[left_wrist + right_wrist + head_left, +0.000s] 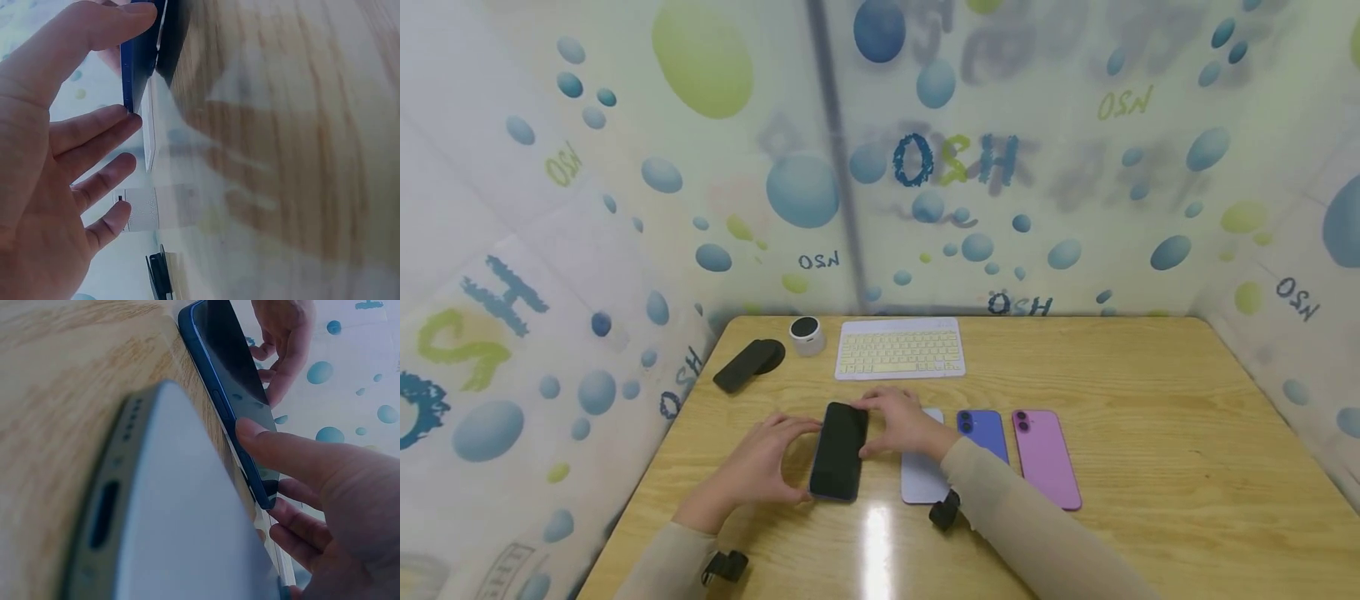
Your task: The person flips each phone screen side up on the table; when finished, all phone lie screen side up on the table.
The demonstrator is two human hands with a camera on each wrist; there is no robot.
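A dark-screened smartphone point(839, 452) with a blue edge is held screen up between both hands, low over the table. My left hand point(762, 463) grips its left side, thumb by the near corner and fingers against the edge further up. In the left wrist view, the thumb and fingertips touch the blue edge of the phone point(142, 69). My right hand point(901, 423) has its thumb on the right side and its fingers around the far end, as the right wrist view shows. Under the right wrist lies a white phone point(922, 482), partly hidden.
Right of the white phone lie a blue phone point(987, 435), partly covered by the sleeve, and a pink phone point(1047, 458). Further back are a white keyboard point(900, 349), a small white speaker point(807, 337) and a black block point(740, 367) on a round black pad point(772, 356).
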